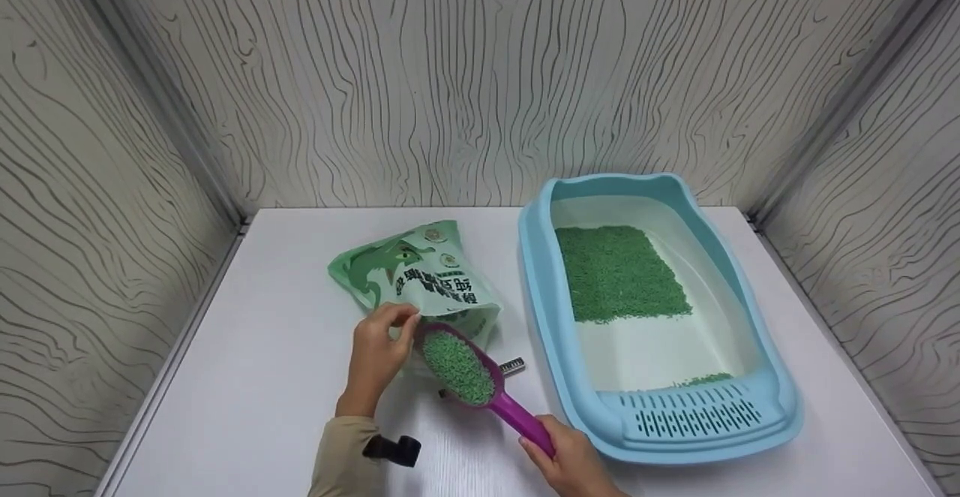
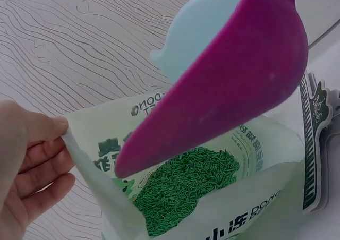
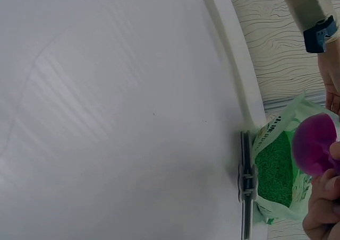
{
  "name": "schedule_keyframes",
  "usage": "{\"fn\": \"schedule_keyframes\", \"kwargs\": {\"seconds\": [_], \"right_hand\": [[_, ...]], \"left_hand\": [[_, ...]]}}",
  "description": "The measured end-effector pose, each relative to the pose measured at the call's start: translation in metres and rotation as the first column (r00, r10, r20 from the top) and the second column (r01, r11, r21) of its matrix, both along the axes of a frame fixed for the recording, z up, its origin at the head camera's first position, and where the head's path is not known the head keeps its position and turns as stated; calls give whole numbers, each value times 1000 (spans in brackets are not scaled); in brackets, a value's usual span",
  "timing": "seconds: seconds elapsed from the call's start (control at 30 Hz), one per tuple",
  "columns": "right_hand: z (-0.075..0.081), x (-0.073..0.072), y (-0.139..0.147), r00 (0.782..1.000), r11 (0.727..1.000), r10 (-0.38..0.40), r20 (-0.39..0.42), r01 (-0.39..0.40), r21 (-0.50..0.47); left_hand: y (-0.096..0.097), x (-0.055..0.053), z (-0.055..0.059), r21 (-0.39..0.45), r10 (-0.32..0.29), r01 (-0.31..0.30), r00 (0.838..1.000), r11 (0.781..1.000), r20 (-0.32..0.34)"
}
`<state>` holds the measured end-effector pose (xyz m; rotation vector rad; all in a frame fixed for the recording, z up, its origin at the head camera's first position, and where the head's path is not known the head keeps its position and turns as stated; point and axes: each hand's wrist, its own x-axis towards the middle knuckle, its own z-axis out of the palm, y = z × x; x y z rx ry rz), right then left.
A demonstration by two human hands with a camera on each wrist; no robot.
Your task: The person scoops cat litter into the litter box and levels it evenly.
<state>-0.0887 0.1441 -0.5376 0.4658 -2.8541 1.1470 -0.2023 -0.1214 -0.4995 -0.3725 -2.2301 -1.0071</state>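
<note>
My left hand (image 1: 381, 343) pinches the edge of the open mouth of a green and white cat litter bag (image 1: 442, 279). Green pellets (image 2: 186, 187) show inside the bag in the left wrist view. In my right hand (image 1: 570, 456) is the handle of a purple scoop (image 1: 499, 373), heaped with green pellets (image 1: 457, 365). The scoop's tip is at the bag's mouth, and the left wrist view has it over the opening. To the right stands a light blue litter box (image 1: 540, 294), with a patch of green pellets (image 1: 622, 275) on its white floor.
A bag clip (image 1: 512, 365) lies on the white table (image 1: 247, 332), partly hidden under the scoop. The litter box has a slotted step (image 1: 697, 414) at its near end. Wood-grain panels (image 1: 450, 84) enclose the back and both sides.
</note>
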Motion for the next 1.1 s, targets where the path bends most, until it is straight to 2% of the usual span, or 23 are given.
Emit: {"fn": "schedule_keyframes", "kwargs": {"seconds": [0.3, 0.33, 0.43, 0.57, 0.77, 1.0, 1.1], "right_hand": [[15, 3, 11, 999, 1000, 10, 44, -10, 7], [16, 4, 12, 999, 1000, 8, 38, -9, 7], [16, 4, 13, 998, 1000, 18, -61, -17, 5], [18, 5, 17, 994, 1000, 20, -109, -20, -2], [26, 5, 21, 1000, 1000, 24, -11, -24, -14], [31, 4, 27, 994, 998, 55, -91, -58, -26], [33, 4, 28, 993, 997, 62, -100, -65, -32]], "left_hand": [[0, 0, 0, 3, 3, -3, 1000, 1000, 20], [-1, 0, -1, 4, 2, -2, 1000, 1000, 19], [-1, 0, -1, 5, -5, 5, 1000, 1000, 18], [-1, 0, -1, 9, -10, 10, 999, 1000, 30], [-1, 0, -1, 10, -10, 9, 999, 1000, 50], [-1, 1, 0, 19, -13, 12, 997, 1000, 70], [0, 1, 1, 24, -21, 19, 998, 1000, 62]]}}
